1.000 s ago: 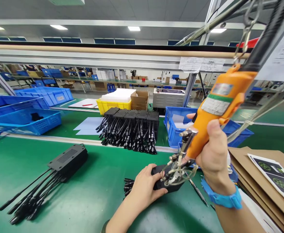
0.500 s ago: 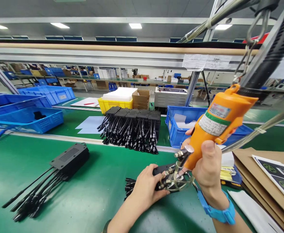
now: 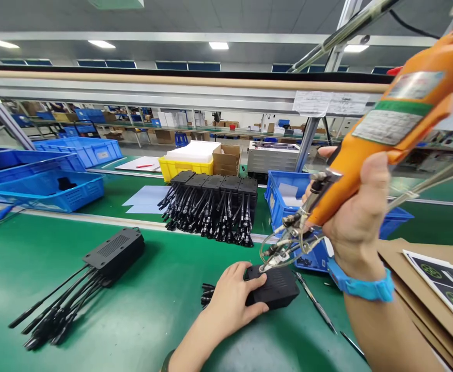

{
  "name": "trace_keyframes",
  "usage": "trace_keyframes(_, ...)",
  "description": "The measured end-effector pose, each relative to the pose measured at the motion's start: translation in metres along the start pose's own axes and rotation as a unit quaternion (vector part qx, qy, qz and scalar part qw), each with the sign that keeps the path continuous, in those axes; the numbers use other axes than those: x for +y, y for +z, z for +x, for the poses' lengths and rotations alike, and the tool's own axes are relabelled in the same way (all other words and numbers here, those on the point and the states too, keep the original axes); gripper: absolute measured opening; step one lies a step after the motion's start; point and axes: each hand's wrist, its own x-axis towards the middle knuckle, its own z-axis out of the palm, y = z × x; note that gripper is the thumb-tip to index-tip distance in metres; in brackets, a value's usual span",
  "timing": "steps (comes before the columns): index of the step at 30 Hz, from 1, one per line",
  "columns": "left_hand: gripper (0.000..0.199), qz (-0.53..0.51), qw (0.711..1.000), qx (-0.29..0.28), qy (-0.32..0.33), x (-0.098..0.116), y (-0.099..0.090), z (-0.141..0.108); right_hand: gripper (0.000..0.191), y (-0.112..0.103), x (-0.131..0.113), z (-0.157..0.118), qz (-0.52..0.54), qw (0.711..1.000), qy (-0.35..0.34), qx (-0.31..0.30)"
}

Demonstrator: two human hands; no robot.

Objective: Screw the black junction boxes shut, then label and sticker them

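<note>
Head view: the left hand point(image 3: 228, 297) clasps a black box point(image 3: 278, 287) between thumb and fingers, pressing it onto the green desk point(image 3: 164, 294), midway along the side nearest the person, probably so it cannot turn under the tool. The right hand point(image 3: 356, 222) wraps an orange power driver point(image 3: 389, 124), slanted so its tip meets the box beside the left fingers; that lean likely leaves the contact spot visible. Tweezers point(image 3: 319, 307) lie just right of the box, presumably for quick reach. Toward the desk's left edge rests another box point(image 3: 112, 253), cables pointing to the near left corner.
</note>
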Motion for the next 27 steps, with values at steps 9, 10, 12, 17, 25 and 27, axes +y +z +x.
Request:
trace_keyframes(9,0.061,0.007,1.0,-0.003,0.002,0.0,0.003,0.0,0.044,-0.004,0.06,-0.018,-0.004,0.997,0.072,-0.022)
trace_keyframes(10,0.062,0.008,1.0,-0.002,0.002,0.0,0.003,0.0,0.044,-0.005,0.063,-0.02,-0.01,0.997,0.07,-0.023)
trace_keyframes(12,0.062,0.01,1.0,0.0,0.003,0.0,0.004,0.001,0.043,-0.006,0.067,-0.022,-0.016,0.997,0.071,-0.029)
trace_keyframes(17,0.064,0.007,1.0,0.0,0.005,-0.001,0.005,0.001,0.041,-0.004,0.07,-0.024,0.003,0.995,0.083,-0.049)
trace_keyframes(25,0.063,0.016,1.0,0.003,0.009,-0.002,0.006,0.001,0.039,-0.006,0.066,-0.034,0.022,0.997,0.064,-0.033)
trace_keyframes(27,0.064,0.021,1.0,-0.005,0.009,-0.002,0.004,0.001,0.038,-0.002,0.053,-0.031,0.029,0.998,0.051,-0.024)
